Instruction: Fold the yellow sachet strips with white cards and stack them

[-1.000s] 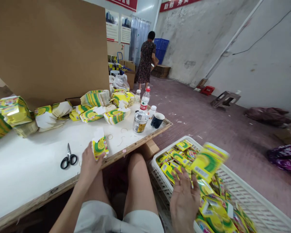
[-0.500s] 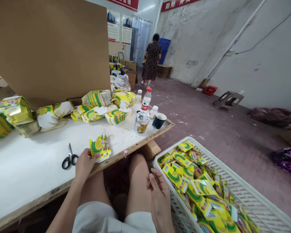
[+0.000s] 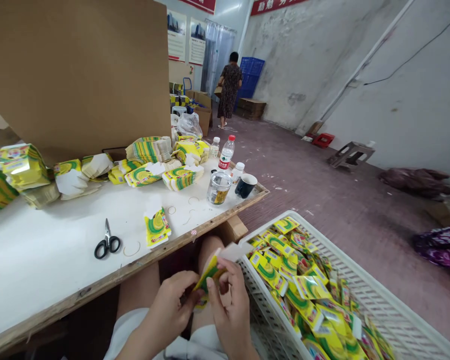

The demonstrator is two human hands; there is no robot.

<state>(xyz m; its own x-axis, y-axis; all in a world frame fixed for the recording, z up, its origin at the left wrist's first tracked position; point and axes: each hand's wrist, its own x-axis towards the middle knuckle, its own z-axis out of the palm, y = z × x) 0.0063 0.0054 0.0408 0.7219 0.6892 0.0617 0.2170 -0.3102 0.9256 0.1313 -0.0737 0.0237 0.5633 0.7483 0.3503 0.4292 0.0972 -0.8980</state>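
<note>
Above my lap, a yellow and green printed carton (image 3: 211, 270) with a white flap is held between both hands. My left hand (image 3: 174, 300) pinches its lower left side. My right hand (image 3: 228, 295) grips its right side, with the thumb in front and the fingers near the white flap. Part of the carton is hidden behind the fingers. On the table by the front edge lies another yellow carton (image 3: 158, 228). Black-handled scissors (image 3: 107, 242) rest to the left of it, beside a thin rubber band (image 3: 131, 248).
A white plastic basket (image 3: 408, 300) heaped with yellow cartons stands at my right. Bundled flat cartons (image 3: 146, 175) line the back of the white table (image 3: 60, 240). A clear jar (image 3: 219, 189), a dark mug (image 3: 246, 186) and bottles stand near its corner. A person (image 3: 230, 90) is farther back.
My left hand has taken a carton from the table and carried it right, over my lap. My right hand has come to it and now grips it too. The person behind has moved slightly.
</note>
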